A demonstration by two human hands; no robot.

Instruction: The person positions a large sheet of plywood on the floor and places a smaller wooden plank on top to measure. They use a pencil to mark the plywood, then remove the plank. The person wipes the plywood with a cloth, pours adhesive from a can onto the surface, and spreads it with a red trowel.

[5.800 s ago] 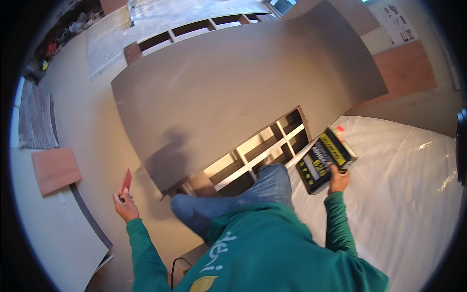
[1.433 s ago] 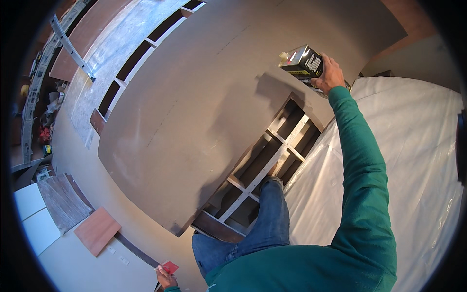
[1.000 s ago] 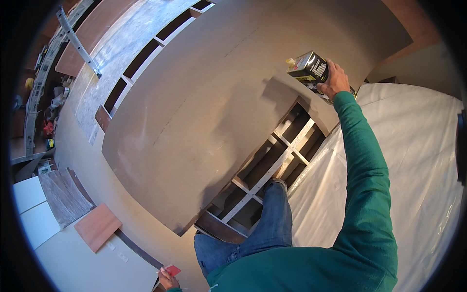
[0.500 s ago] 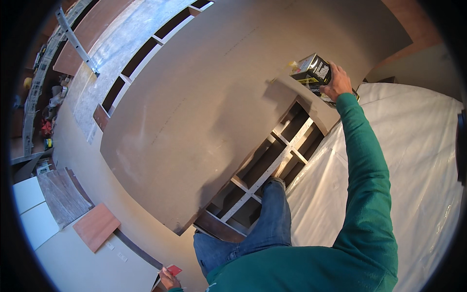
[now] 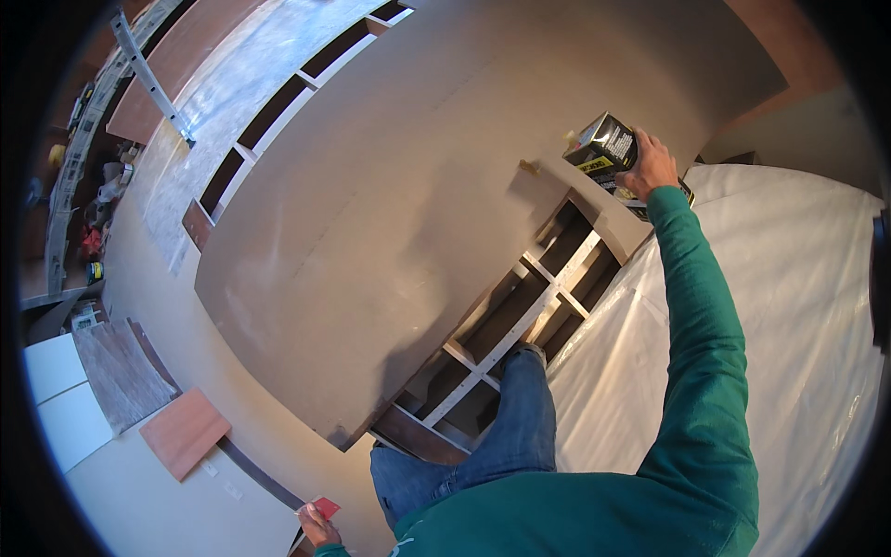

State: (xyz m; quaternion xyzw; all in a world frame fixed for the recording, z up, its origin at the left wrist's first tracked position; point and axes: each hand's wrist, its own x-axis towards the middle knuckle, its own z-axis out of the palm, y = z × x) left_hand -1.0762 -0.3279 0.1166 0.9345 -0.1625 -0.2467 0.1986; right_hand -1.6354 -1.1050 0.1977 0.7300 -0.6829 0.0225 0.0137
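My right hand (image 5: 652,168) is wrapped round a rectangular black and yellow metal can (image 5: 608,141), held tilted over the far right part of a large brown board (image 5: 371,232). A small yellow-brown blob (image 5: 529,167) shows on the board just left of the can. More black and yellow surface shows below and behind my wrist; I cannot tell whether it is a second can. Low at the left, my left hand (image 5: 320,527) is closed on a small flat red piece (image 5: 326,508), well away from the board.
A wooden frame with open compartments (image 5: 506,320) shows beside the board's near edge, by my leg. White plastic sheeting (image 5: 724,325) spreads at the right. At the left lie a reddish wood panel (image 5: 186,433), a grey panel (image 5: 121,371) and a ladder (image 5: 148,79).
The can and my right hand have shifted slightly right and down in view. The yellow-brown blob on the board shows more plainly. My left hand keeps the red piece.
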